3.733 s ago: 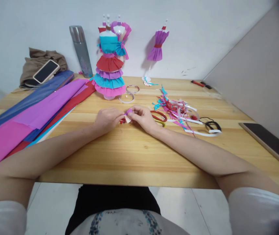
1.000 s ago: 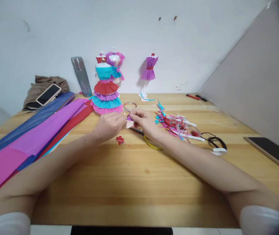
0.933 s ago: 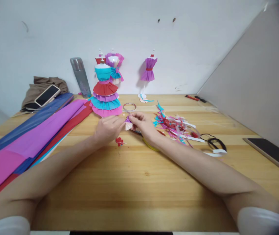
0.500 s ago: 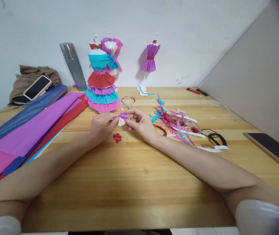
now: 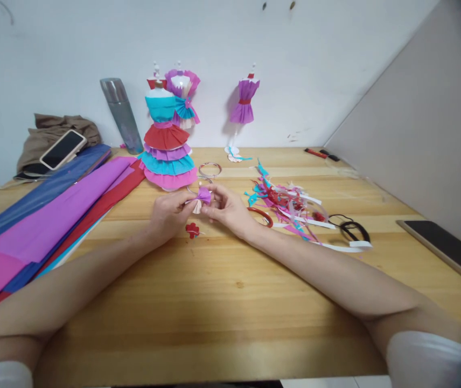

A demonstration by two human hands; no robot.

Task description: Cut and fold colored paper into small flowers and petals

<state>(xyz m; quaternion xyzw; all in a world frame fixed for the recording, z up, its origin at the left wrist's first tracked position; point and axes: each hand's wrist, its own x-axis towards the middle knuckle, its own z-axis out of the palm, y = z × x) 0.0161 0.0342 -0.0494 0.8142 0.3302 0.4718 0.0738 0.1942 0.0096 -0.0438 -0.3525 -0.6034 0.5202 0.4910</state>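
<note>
My left hand (image 5: pixel 168 216) and my right hand (image 5: pixel 229 211) meet over the middle of the wooden table. Between their fingertips is a small pleated paper bow (image 5: pixel 203 195), purple above and cream below. The left fingers pinch its left side, while the right thumb and fingers close on its right edge; parts of it are hidden by the fingers. Just below the hands lies a red paper flower (image 5: pixel 192 231) with a thin pale strand across it. Behind them stands a dress form in a tiered paper dress (image 5: pixel 168 164) of turquoise, red, purple and pink.
Two more dressed forms flank the back wall, one in a purple dress (image 5: pixel 245 103). Paper scraps (image 5: pixel 283 199) and a red ring (image 5: pixel 266 216) lie right, near a phone (image 5: pixel 448 248). Crepe paper sheets (image 5: pixel 53 215), another phone (image 5: pixel 64 149) and a leaning bottle (image 5: pixel 122 116) are left.
The bow has turned in my fingers, and more of its purple part shows now. My right fingers have shifted slightly on its edge. The view has tilted up a little.
</note>
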